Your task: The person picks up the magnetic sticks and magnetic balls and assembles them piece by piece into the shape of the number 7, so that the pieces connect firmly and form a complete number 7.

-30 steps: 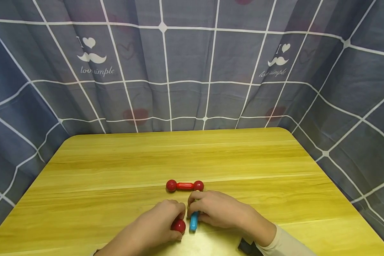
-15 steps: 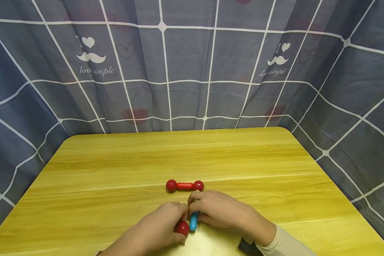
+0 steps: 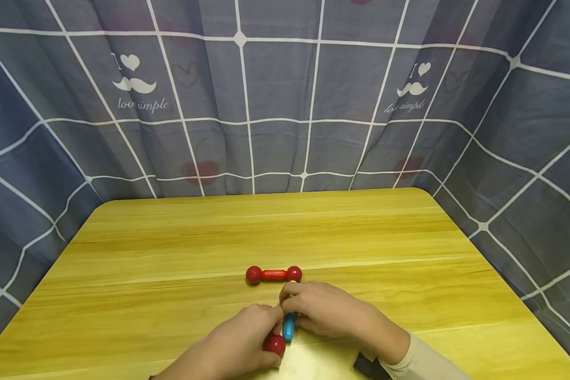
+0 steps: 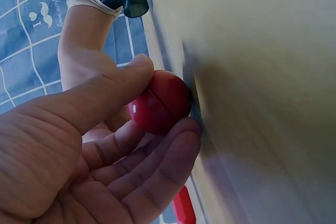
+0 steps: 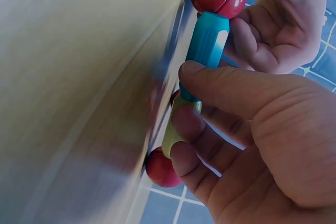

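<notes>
My left hand (image 3: 239, 338) pinches a glossy red ball (image 4: 160, 102), with a seam round its middle, between thumb and fingers. Low over the table, my right hand (image 3: 328, 309) grips a blue rod (image 3: 288, 327), its thumb on the blue and its fingers by a pale yellow rod (image 5: 173, 135). These two rods lie end to end in the right wrist view. The held ball appears to touch the blue rod's free end there; whether they are joined I cannot tell. Beyond, a red rod (image 3: 274, 275) links a left ball (image 3: 254, 275) and a right ball (image 3: 294, 273), which the yellow rod meets.
The wood-patterned table (image 3: 171, 243) carries all the pieces. Behind and at both sides hangs a grey-blue curtain (image 3: 275, 148) with white lines. A dark strap or device (image 3: 370, 367) sits under the right wrist.
My left hand has moved right and a little nearer with the red ball, bringing it up to the blue rod's near end. The right hand has hardly moved.
</notes>
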`<state>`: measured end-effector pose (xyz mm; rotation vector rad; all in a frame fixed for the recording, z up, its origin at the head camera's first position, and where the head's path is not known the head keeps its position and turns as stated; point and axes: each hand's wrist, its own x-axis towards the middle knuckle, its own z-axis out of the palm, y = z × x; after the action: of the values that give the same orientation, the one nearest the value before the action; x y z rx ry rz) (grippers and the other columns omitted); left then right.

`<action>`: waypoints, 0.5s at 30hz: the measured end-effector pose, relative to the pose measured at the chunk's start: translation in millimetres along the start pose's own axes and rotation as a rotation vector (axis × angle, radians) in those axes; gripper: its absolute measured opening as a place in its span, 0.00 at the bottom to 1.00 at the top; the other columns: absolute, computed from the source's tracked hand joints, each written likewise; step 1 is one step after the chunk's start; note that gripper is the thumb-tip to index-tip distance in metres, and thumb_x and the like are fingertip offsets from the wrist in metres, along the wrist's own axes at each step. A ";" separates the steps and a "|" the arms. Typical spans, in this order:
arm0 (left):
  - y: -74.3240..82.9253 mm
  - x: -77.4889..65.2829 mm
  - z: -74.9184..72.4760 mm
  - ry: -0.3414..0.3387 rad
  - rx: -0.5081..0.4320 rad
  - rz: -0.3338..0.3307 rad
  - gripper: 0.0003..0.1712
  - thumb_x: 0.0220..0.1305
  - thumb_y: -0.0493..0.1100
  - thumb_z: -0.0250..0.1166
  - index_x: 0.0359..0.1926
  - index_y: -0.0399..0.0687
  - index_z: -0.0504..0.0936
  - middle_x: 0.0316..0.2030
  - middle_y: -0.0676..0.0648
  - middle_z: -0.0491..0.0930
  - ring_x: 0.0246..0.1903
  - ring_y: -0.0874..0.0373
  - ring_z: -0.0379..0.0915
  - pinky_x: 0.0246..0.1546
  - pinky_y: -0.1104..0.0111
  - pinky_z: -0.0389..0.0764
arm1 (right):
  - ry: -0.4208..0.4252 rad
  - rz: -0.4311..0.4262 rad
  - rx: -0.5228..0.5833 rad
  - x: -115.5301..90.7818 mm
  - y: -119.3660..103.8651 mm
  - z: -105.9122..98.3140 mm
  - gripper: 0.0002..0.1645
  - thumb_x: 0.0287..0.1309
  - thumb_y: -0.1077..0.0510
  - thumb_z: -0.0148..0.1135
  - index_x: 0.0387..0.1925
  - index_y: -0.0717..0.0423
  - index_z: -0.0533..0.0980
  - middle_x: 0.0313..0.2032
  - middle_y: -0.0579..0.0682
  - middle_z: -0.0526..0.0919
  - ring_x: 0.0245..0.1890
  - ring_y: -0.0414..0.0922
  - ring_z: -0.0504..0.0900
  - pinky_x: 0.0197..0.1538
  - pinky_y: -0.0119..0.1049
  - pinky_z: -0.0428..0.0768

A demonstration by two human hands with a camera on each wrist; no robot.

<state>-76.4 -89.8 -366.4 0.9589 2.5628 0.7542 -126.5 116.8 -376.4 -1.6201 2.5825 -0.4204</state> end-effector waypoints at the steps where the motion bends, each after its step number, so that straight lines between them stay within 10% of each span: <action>1: 0.6 0.1 0.3 -0.004 0.002 0.000 0.21 0.46 0.42 0.79 0.35 0.53 0.73 0.25 0.62 0.69 0.25 0.69 0.65 0.27 0.77 0.72 | -0.001 0.000 0.003 0.1 0.1 0.1 0.07 0.58 0.55 0.69 0.39 0.39 0.83 0.44 0.35 0.75 0.40 0.30 0.74 0.46 0.24 0.75; 15: 6.0 -0.7 8.8 0.024 -0.013 0.037 0.18 0.51 0.42 0.74 0.28 0.56 0.69 0.20 0.61 0.65 0.19 0.71 0.59 0.19 0.79 0.65 | 0.002 -0.001 0.000 1.4 -1.2 1.3 0.08 0.58 0.58 0.69 0.39 0.42 0.81 0.44 0.35 0.75 0.41 0.30 0.75 0.44 0.23 0.74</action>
<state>-68.9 -83.2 -370.2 1.0017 2.5640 0.7958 -125.8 114.8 -377.3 -1.6219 2.5832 -0.4216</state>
